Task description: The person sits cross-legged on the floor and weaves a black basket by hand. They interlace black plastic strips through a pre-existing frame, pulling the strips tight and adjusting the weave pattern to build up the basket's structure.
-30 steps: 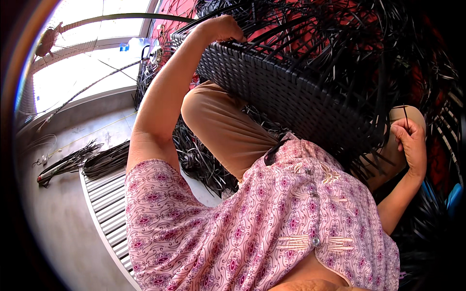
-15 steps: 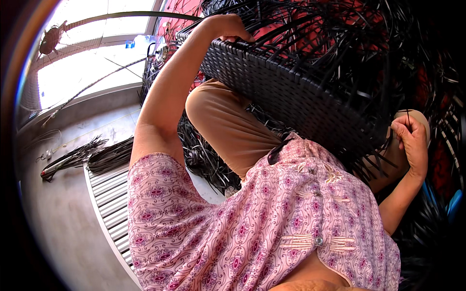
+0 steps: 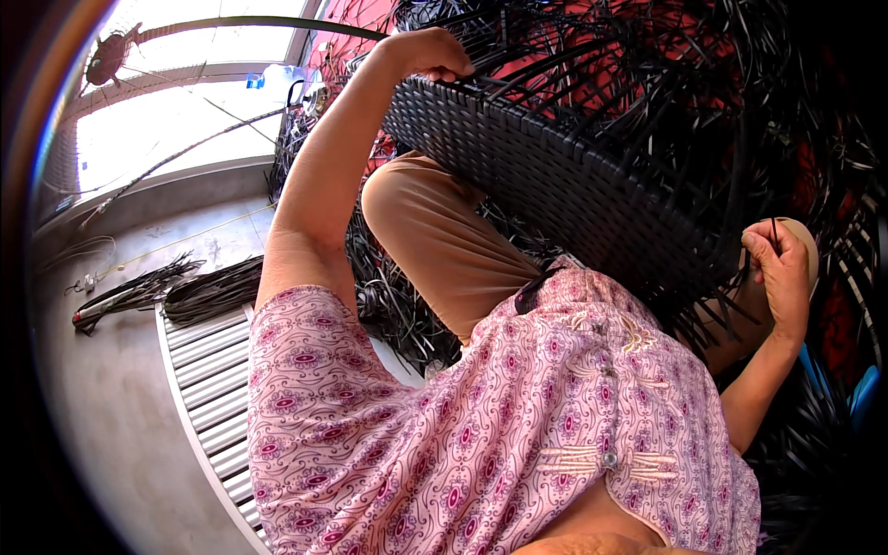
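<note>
A black woven basket, made of flat plastic strips, leans slantwise across my lap, loose strip ends sticking out along its edges. My left hand reaches to its upper left corner, fingers curled down over the rim; the fingertips are partly hidden. At the lower right end my right hand is closed in a pinch beside my knee. Between its thumb and forefinger runs a thin black strip, whose far end gets lost among the dark strips.
Tangled black strips spread over a red surface behind the basket. Strip bundles lie on a slatted rack at the left. A long curved strip crosses the window. Something blue sits at the far right.
My right hand has shifted slightly left and down, still pinched. My left hand stays on the basket's rim, and the basket has barely moved.
</note>
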Demonstrator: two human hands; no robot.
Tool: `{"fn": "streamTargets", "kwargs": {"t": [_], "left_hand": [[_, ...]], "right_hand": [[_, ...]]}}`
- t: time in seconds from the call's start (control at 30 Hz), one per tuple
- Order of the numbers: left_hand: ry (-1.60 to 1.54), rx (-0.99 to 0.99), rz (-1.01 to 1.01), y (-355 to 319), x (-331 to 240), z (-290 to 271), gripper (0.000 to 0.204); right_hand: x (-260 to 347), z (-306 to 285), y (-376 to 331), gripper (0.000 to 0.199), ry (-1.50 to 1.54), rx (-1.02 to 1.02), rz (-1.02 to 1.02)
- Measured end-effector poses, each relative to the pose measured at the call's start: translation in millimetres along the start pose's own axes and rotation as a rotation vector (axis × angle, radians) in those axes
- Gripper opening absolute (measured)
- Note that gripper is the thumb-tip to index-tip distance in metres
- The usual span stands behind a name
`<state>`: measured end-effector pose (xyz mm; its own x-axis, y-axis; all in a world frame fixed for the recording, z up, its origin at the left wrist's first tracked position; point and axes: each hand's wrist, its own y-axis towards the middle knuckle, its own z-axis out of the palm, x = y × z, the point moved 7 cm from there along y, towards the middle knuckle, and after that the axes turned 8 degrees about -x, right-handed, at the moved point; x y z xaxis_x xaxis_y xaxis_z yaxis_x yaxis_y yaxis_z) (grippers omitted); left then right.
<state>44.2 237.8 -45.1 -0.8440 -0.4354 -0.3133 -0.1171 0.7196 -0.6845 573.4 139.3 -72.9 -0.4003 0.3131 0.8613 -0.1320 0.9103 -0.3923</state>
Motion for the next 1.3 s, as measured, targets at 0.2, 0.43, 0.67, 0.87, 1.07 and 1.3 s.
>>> {"fn": "streamTargets", "kwargs": {"t": [0.2,0.43,0.67,0.87,1.07,1.3], "left_hand": [[0.279,-0.051,-0.020,4,10,-13,0.024],[0.325,-0.029,-0.144,17,19,-13,0.030],[0.361,-0.112,-0.130,23,18,-9,0.037],[0.566,-0.176,0.097,41,15,-3,0.039],[0.385,-0.161,0.104,33,44,-24,0.038],[0.658,-0.238,0.119,48,61,-37,0.035]], "right_hand": [[-5,-3,-7,0.011,0.066,0.018,-0.014],[-19,-17,-20,0.013,0.008,-0.015,0.028],[-19,-13,-21,0.012,0.019,-0.029,0.051],[-11,-8,-19,0.011,0.063,-0.044,-0.001],[-5,-5,-21,0.011,0.076,-0.040,-0.012],[-11,-15,-22,0.011,0.003,-0.026,0.018]]}}
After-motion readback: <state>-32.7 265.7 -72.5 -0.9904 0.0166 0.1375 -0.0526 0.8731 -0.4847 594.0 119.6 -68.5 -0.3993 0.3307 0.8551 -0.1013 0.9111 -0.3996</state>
